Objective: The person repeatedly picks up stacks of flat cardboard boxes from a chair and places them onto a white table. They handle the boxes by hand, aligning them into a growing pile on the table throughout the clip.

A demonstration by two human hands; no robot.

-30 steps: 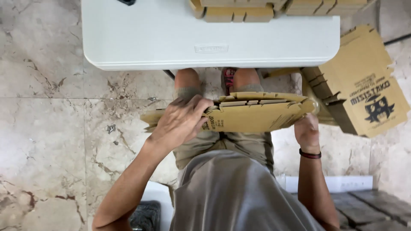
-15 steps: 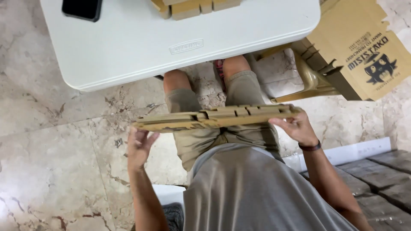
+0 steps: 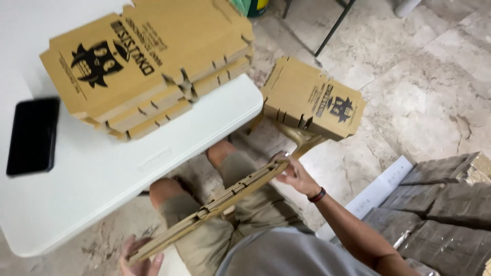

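A flat, unfolded brown cardboard box blank (image 3: 220, 204) is held edge-on across my lap, below the table edge. My left hand (image 3: 139, 258) grips its lower left end at the bottom of the view. My right hand (image 3: 295, 175), with a dark band on the wrist, grips its upper right end. The blank slopes up from left to right above my knees.
A white table (image 3: 102, 168) carries a stack of folded printed cardboard boxes (image 3: 148, 61) and a black phone (image 3: 33, 135). Another printed box (image 3: 312, 99) rests on a stand to the right. Wrapped bundles (image 3: 440, 199) lie on the marble floor at right.
The view has swung right and up onto the table. The blank has tilted from level to sloping, still held at both ends by my hands.
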